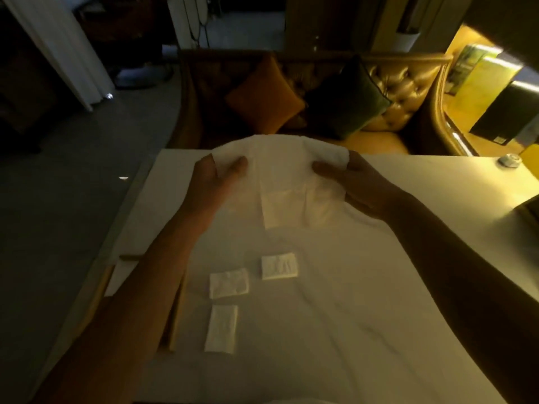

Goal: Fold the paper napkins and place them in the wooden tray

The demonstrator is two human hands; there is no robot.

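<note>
An unfolded white paper napkin [280,173] hangs spread in the air above the far part of the white table [364,301]. My left hand [217,177] pinches its upper left corner and my right hand [354,182] pinches its upper right corner. Three small folded napkins lie on the table nearer me: one [279,266] in the middle, one [229,283] to its left, and one [221,328] closest to me. The wooden tray [178,301] sits at the table's left edge, mostly hidden under my left forearm; only its thin rim shows.
A tufted leather sofa [402,91] with an orange cushion [264,94] and a dark green cushion [347,100] stands just beyond the table's far edge. A small round object [509,160] rests at the far right corner of the table. Dark floor lies to the left.
</note>
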